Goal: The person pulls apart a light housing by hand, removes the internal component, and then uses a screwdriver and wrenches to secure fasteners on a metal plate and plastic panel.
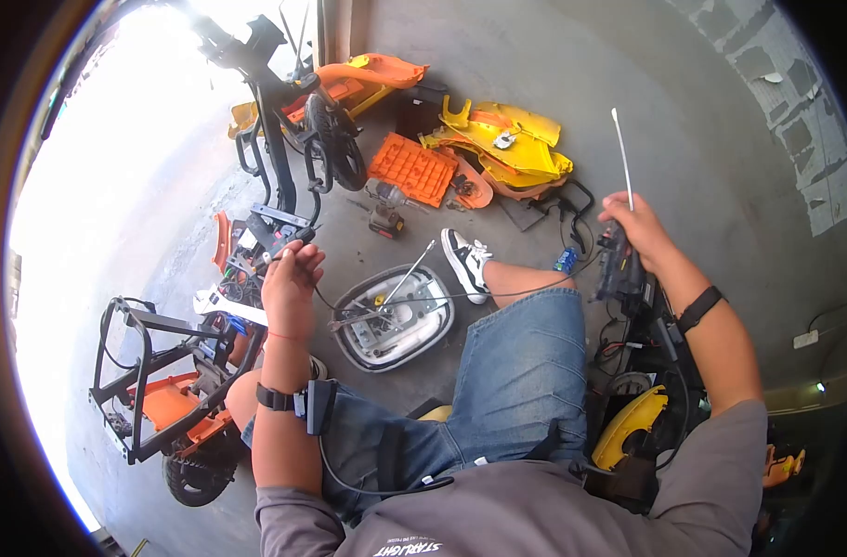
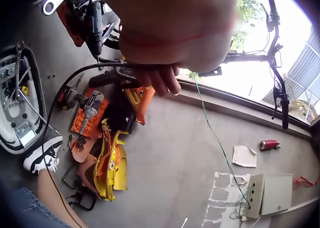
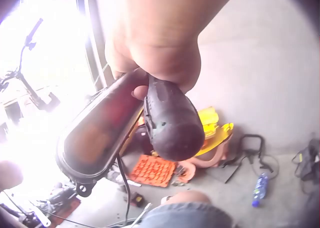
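In the head view my left hand (image 1: 295,280) is raised in front of the left knee and pinches a thin black cable (image 2: 90,66) near its end. The cable loops down and runs across toward the right side. My right hand (image 1: 639,232), out to the right, grips a vehicle tail light (image 3: 102,130) with a dark red and amber lens. Held along with it is a screwdriver (image 1: 622,153), its pale shaft pointing up and away. Its thick dark handle (image 3: 175,128) lies beside the light in the right wrist view. The right fingers are mostly hidden behind both.
Between the legs lies a white-lined oval shell (image 1: 349,345) holding a wrench and metal parts. Farther off are a cordless drill (image 1: 384,221), an orange grid panel (image 1: 410,169) and yellow body panels (image 1: 507,139). A black frame (image 1: 145,371) stands at left; a blue bottle (image 1: 566,260) is beside the knee.
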